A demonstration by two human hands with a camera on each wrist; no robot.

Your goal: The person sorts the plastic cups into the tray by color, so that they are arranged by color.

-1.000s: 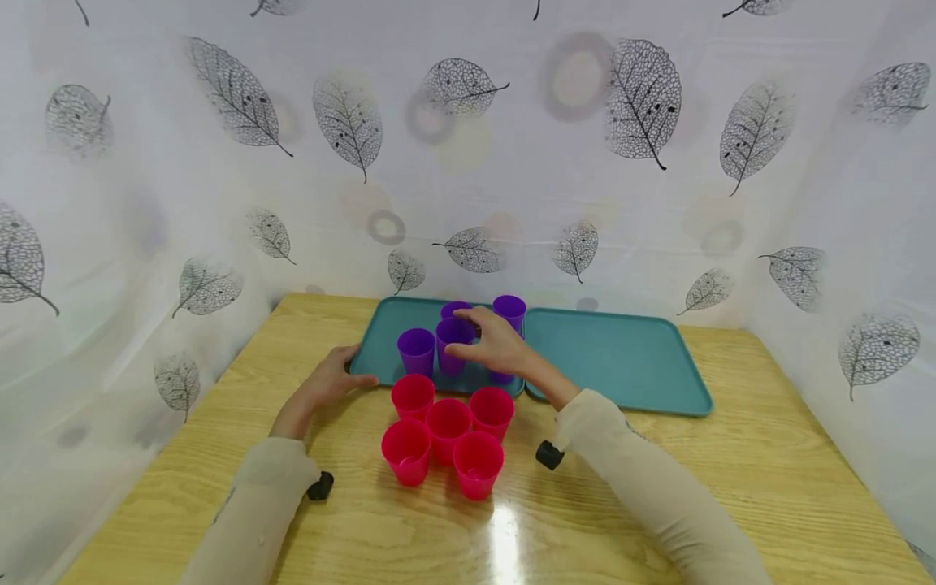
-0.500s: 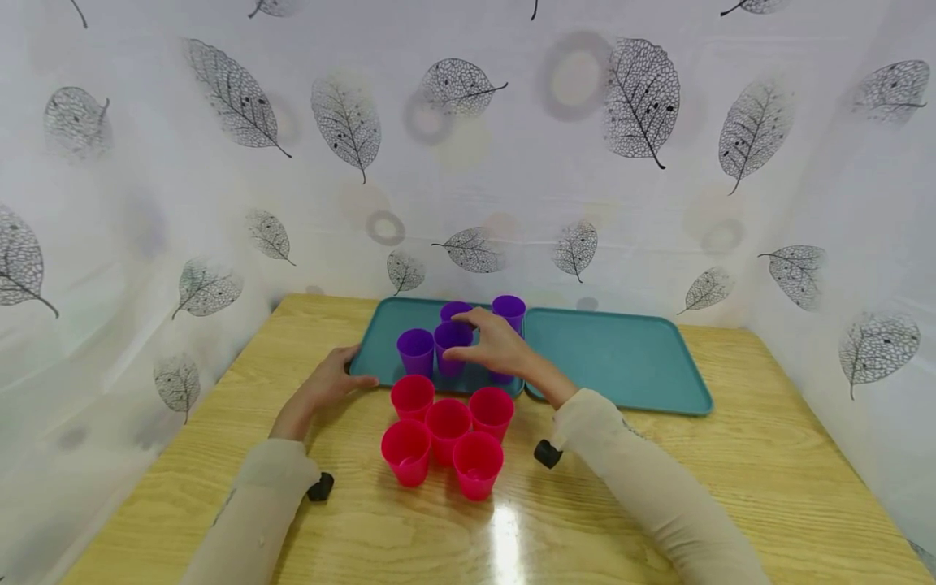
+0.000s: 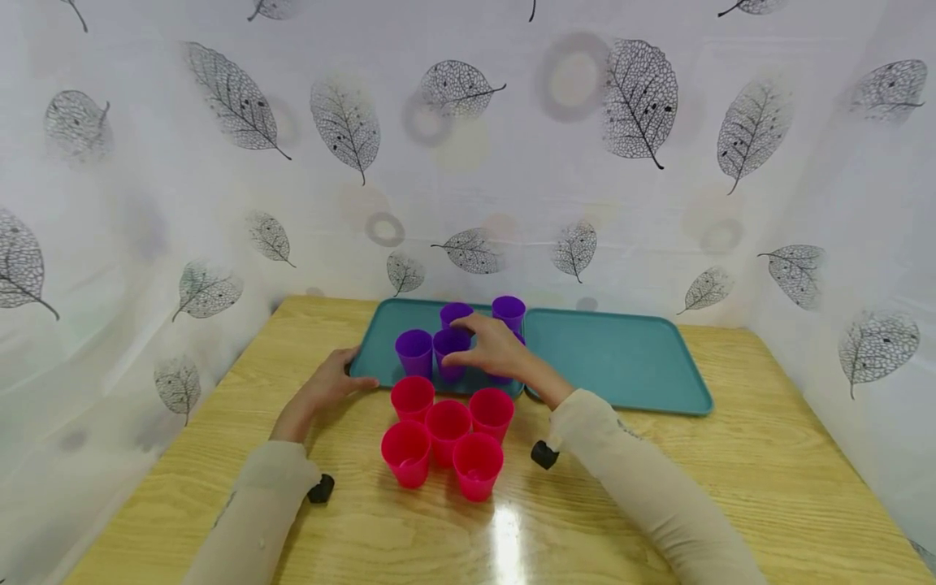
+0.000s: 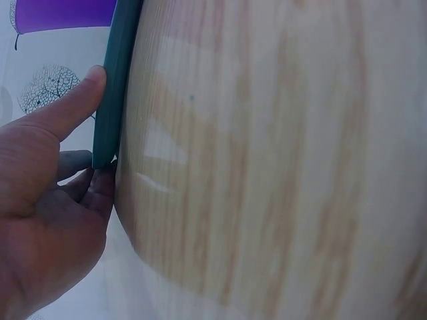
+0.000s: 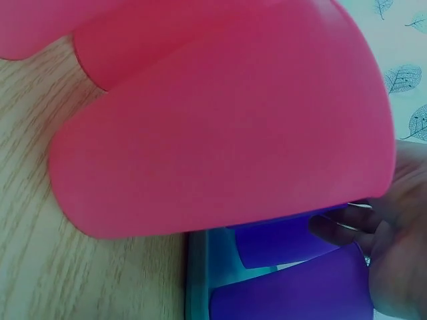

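My left hand (image 3: 335, 382) grips the left end of a teal tray (image 3: 380, 325). In the left wrist view the thumb lies along the tray's edge (image 4: 110, 120), with the fingers curled at its corner. On that tray stand several purple cups. With thumb and fingers spread round its rim, my right hand (image 3: 497, 349) holds the middle purple cup (image 3: 449, 357). Close on its left is another purple cup (image 3: 413, 355). A purple cup (image 3: 455, 311) and a further purple cup (image 3: 508, 309) stand behind; one more is mostly hidden under the right hand.
Several red cups stand upright in a cluster on the wooden table (image 3: 366, 528), just in front of the tray; one is this red cup (image 3: 478, 467). A second teal tray (image 3: 610, 357) adjoins on the right. A leaf-patterned curtain (image 3: 512, 187) encloses the back and sides.
My right hand and the middle purple cup have shifted slightly left and toward me, closer to the neighbouring cup. The left hand keeps its place at the tray.
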